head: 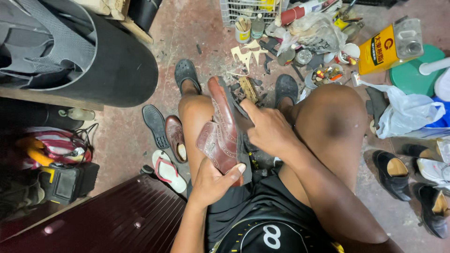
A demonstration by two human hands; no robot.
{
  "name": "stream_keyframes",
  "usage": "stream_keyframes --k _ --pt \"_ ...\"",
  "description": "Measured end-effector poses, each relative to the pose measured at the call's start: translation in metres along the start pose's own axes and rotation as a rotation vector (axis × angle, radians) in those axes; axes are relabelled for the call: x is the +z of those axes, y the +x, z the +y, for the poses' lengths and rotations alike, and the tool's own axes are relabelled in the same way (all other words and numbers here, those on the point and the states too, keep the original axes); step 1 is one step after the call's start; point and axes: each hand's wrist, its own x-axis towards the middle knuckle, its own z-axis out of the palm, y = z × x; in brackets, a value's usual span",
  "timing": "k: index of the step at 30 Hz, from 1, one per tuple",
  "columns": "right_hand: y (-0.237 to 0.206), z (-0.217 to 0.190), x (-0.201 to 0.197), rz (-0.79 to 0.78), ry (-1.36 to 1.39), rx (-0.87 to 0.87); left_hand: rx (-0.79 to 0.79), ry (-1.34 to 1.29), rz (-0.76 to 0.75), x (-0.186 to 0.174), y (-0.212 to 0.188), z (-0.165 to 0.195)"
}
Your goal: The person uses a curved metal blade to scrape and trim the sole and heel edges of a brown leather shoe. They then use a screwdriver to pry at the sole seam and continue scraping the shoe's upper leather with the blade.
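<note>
Over the person's lap, between the knees, a brown brogue shoe (222, 129) was held on its side, sole turned to the right.

The left hand (213, 182) was closed around the heel end, thumb lying across the sole edge, while the right hand (267, 129) pressed on the dark sole with its fingers curled and the index finger stretched out toward the toe — it clasped nothing that could be seen. The shoe looked light and fairly stiff, its polished leather likely slippery, so the heel and the waist seemed the surest places to grip. On the floor to the left lay a loose black sole (155, 125), another brown shoe (176, 137) and a white sandal (168, 171); ahead, scattered scraps and tins crowded the toe end, beside a yellow can (389, 47).
</note>
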Motion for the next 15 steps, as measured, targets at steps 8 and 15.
stream_keyframes --k 8,15 --pt "0.020 0.024 0.026 0.033 0.076 -0.040 -0.093 0.166 -0.021 0.002 0.000 -0.005" --pt "0.048 0.065 0.064 -0.032 0.176 0.099 -0.036 -0.135 -0.038 0.003 -0.010 -0.024"
